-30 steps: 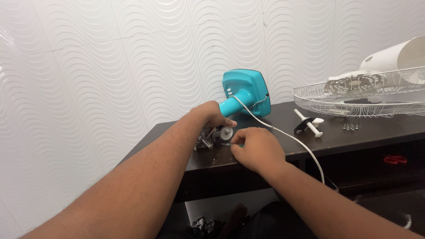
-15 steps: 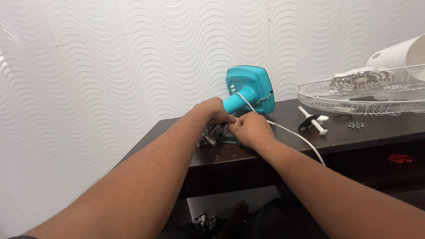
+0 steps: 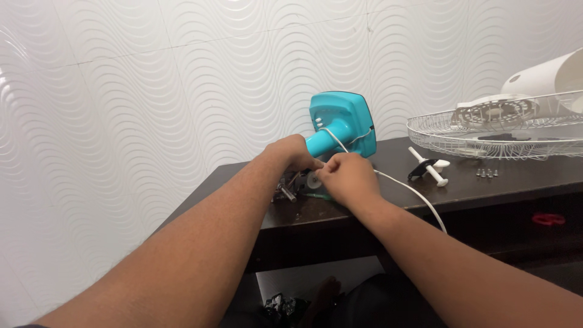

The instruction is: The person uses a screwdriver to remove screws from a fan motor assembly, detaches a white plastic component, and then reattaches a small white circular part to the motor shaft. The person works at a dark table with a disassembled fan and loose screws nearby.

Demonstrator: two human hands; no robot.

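Hands [image 3: 328, 170] w/ part [image 3: 314, 180], prob. motor

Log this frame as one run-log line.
left hand: on small metal motor part | right hand: pinching at same part | turquoise plastic fan housing: upright behind | white cord: trailing off dark table

Under our hands: small metal part [image 3: 285, 189] mostly hidden by left hand [image 3: 294, 155] and right hand [image 3: 343, 176].
Right edge: white housing [image 3: 546, 76] cut off.
Screws [image 3: 487, 173]: too small for us to count.
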